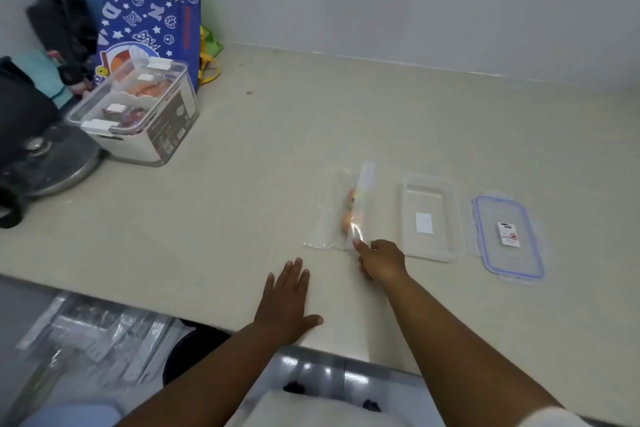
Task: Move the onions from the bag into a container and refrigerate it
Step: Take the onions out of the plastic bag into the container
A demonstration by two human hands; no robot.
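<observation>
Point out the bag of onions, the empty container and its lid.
bag of onions [332, 215]: head view, on the clear plastic left of the onions.
empty container [429, 218]: head view, on its bare floor.
lid [507, 236]: head view, on its clear middle.

glossy clear plastic bag [341, 215], translucent plastic container [429, 218] and lid [507, 236] on a matt, smooth countertop [242, 201].

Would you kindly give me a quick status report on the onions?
Right hand pinching bag corner; left hand flat on counter. Onions still bagged. Container open, lid beside it. Path clear.
</observation>
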